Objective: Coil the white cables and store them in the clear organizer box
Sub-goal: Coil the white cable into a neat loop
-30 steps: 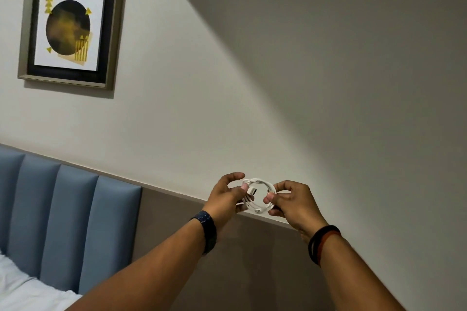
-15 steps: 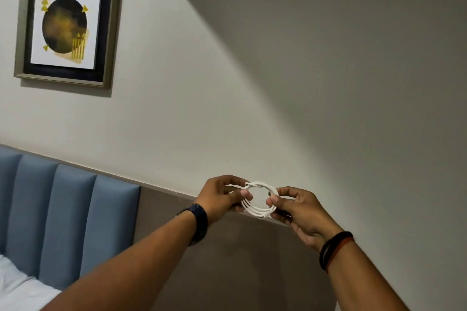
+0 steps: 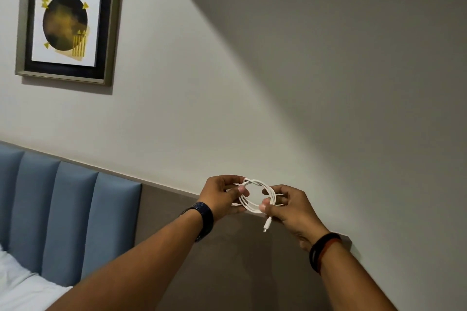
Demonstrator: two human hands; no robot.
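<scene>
A white cable (image 3: 255, 206) is wound into a small round coil held up in front of the wall. My left hand (image 3: 222, 197) pinches the coil's left side between thumb and fingers. My right hand (image 3: 288, 206) pinches the right side, thumb on the lower right of the loop. One plug end (image 3: 266, 225) of the cable hangs loose below my right thumb. The clear organizer box is not in view.
A blue padded headboard (image 3: 63, 212) and a corner of white bedding (image 3: 17, 285) lie at the lower left. A framed picture (image 3: 68, 23) hangs on the wall at the upper left. A brown wall panel (image 3: 240, 267) runs behind my forearms.
The coil has opened into a wider loop and one plug end now dangles below my right hand. Both hands stay on the coil at about the same spot.
</scene>
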